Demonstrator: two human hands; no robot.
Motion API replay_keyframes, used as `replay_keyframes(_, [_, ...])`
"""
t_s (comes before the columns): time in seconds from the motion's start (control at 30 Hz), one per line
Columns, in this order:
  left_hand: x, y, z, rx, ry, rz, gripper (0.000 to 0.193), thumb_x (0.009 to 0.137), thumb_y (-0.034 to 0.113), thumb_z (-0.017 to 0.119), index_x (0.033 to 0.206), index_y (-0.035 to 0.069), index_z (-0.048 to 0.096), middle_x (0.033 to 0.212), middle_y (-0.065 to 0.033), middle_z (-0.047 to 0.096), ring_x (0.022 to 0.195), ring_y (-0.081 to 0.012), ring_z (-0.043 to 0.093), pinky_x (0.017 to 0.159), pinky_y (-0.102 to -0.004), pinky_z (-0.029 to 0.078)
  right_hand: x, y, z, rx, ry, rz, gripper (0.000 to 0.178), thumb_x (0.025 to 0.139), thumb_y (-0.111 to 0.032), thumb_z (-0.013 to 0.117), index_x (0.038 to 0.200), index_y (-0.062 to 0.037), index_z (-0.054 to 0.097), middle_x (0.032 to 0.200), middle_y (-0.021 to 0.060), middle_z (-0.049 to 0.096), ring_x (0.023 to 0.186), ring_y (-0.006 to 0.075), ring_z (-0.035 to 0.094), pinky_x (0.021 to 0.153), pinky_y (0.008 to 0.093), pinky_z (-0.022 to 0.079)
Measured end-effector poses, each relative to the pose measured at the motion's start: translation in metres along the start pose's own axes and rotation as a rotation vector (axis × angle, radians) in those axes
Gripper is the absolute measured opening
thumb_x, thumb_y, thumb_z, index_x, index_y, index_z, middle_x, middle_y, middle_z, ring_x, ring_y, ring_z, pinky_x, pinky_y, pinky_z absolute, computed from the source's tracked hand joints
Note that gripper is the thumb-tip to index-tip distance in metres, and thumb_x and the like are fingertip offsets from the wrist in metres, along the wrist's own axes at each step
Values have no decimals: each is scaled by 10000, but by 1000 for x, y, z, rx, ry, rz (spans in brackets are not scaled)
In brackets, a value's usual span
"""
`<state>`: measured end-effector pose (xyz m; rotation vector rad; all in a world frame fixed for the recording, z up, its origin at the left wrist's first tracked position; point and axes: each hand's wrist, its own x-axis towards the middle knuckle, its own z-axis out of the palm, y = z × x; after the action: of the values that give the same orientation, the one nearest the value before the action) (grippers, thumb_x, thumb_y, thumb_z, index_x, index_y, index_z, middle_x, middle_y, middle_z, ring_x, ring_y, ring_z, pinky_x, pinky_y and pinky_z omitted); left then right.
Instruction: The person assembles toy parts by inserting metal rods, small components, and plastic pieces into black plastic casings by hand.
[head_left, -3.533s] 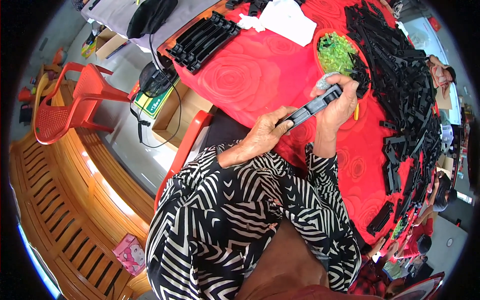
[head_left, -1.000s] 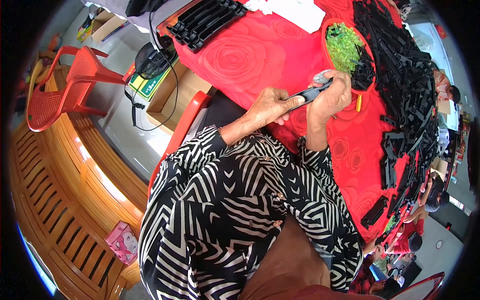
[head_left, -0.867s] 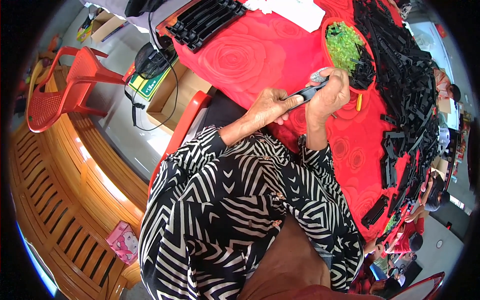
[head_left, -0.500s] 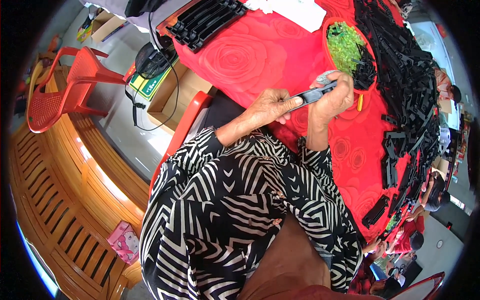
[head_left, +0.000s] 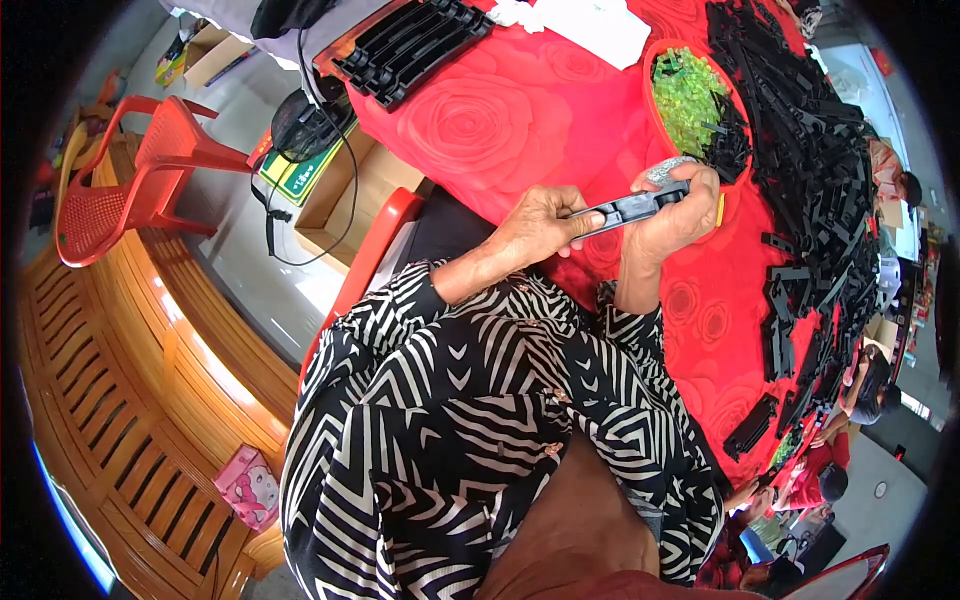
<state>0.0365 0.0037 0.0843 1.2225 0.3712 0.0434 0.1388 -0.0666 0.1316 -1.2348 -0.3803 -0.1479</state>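
Observation:
A long black plastic strip (head_left: 628, 208) is held between both hands above the red rose-patterned tablecloth (head_left: 500, 120). My left hand (head_left: 538, 222) pinches its near end. My right hand (head_left: 672, 212) wraps around its far end, with a silvery piece showing at the fingertips. Just beyond the hands stands a red bowl (head_left: 655, 60) of small green plastic parts (head_left: 685, 92), with black pieces at its right side.
A big heap of black plastic strips (head_left: 815, 170) runs down the table's right side. A neat stack of black strips (head_left: 410, 48) lies at the far left corner, white paper (head_left: 600, 22) beside it. Red chairs (head_left: 135, 170), a cardboard box (head_left: 350, 195) and a wooden bench (head_left: 120, 400) stand left.
Both hands keep hold of the black strip in about the same place; the strip has tilted slightly between the fingers. The view has shifted a little.

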Motion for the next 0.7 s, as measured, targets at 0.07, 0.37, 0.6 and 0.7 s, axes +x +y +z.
replay_keyframes(0.07, [0,0,3,80,73,-44,238,818,224,628,705,21,578,530,-8,515,457,-61,450,423,-216,357,-1,2,-1,37,16,27,251,807,-153,369,614,-7,435,581,64,431,349,159,417,335,264,367])
replay_keyframes(0.37, [-5,-16,-1,293,225,12,293,777,285,651,718,4,591,485,-75,486,451,-144,472,451,-332,366,-9,20,-12,1,-85,70,328,879,-250,371,746,15,511,680,96,535,466,169,513,421,249,436])
replay_keyframes(0.6, [-12,-30,-31,464,422,-56,327,773,329,639,732,6,605,523,-132,519,499,-212,537,512,-356,407,16,59,-96,-250,31,175,148,872,-78,451,900,15,563,806,99,597,630,144,576,530,227,491])
replay_keyframes(0.7, [-14,-38,-45,395,467,-145,323,782,322,626,708,9,610,501,-89,537,463,-173,523,496,-331,409,10,62,-122,-503,-79,170,116,877,-60,457,902,1,552,806,78,595,628,115,564,564,211,474])
